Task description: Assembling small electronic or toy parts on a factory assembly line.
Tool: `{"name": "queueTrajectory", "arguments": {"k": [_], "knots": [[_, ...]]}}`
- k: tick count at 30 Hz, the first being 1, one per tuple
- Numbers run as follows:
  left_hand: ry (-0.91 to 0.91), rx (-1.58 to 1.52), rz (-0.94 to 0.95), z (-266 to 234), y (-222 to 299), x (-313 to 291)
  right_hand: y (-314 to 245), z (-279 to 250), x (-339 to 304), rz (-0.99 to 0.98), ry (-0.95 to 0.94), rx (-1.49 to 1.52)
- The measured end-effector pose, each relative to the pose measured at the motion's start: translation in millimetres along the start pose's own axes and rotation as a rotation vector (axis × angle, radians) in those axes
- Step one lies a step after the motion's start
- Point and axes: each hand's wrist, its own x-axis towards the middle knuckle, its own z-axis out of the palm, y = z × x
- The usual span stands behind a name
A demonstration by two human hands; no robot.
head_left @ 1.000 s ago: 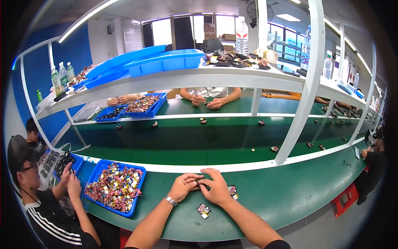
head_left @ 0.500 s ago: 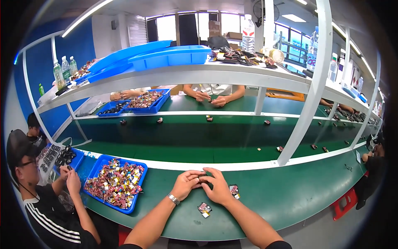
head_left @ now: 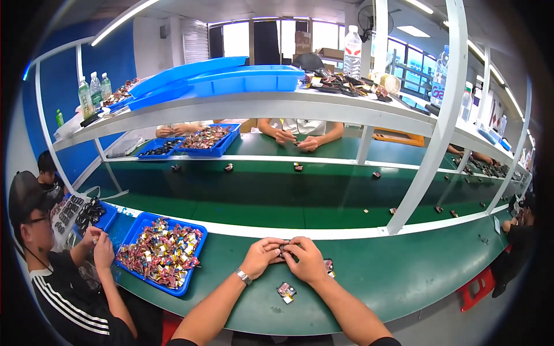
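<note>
Upper left of the frame, clear bottles with green labels [head_left: 91, 94] are standing on my top shelf. Upper centre, a tall clear bottle with a white label [head_left: 352, 53] is standing upright. Upper right, a bottle with a blue label [head_left: 440, 86] is showing.

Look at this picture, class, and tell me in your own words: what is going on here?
A person sits at a long green workbench, with the left hand and right hand pressed together around a small dark part held in the fingers. Another small part lies on the bench just in front of them. To the left stands a blue tray full of colourful small parts. A co-worker sits beside it, and another person's hands work across the bench.
</note>
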Motion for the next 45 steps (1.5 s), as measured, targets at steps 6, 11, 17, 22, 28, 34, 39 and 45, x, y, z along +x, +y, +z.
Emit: {"name": "queueTrajectory", "arguments": {"k": [6,11,17,22,28,34,39,45], "knots": [[0.004,-0.002,-0.002,-0.5,-2.8,0.9,-3.8,3.9,-2.0,0.024,-0.001,-0.056],[0.011,0.007,-0.012,-2.6,-5.3,1.5,-3.7,7.7,-4.2,0.065,0.024,-0.052],[0.001,0.034,-0.003,-1.3,-6.1,2.8,-6.1,8.1,-2.9,0.057,0.041,-0.116],[0.046,0.047,0.026,-2.0,-5.4,3.5,-2.9,10.0,-3.5,0.023,0.02,-0.127],[0.044,-0.014,0.048,-2.5,-8.6,4.6,-1.4,11.2,-4.9,0.054,-0.072,-0.13],[0.196,0.055,0.225,-15.4,-6.2,7.6,75.5,1.9,40.1,0.159,-0.034,-0.179],[0.093,0.115,0.224,-9.7,-8.5,16.4,174.5,-33.4,38.5,0.288,-0.017,-0.338],[0.125,0.087,0.23,-23.7,-7.1,10.9,98.5,-64.6,6.4,0.451,-0.061,-0.335]]}}
